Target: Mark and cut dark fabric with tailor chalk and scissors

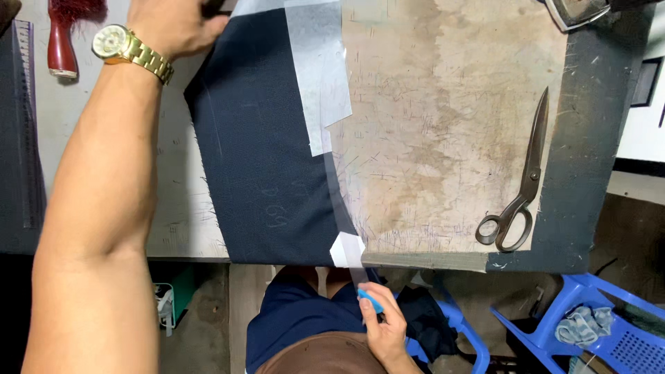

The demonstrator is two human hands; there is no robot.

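A dark navy fabric piece lies on the worn work table, with strips of pale translucent interfacing along its right edge. My left hand, with a gold watch on the wrist, presses on the fabric's far left corner. My right hand is below the table's near edge, at my lap, and pinches a small blue piece of chalk. A thin strip of the interfacing hangs down over the table edge toward that hand.
Large dark tailor's scissors lie on the right of the table. An iron sits at the far right corner. A red-handled brush and a ruler lie at the left. Blue plastic stools stand on the floor.
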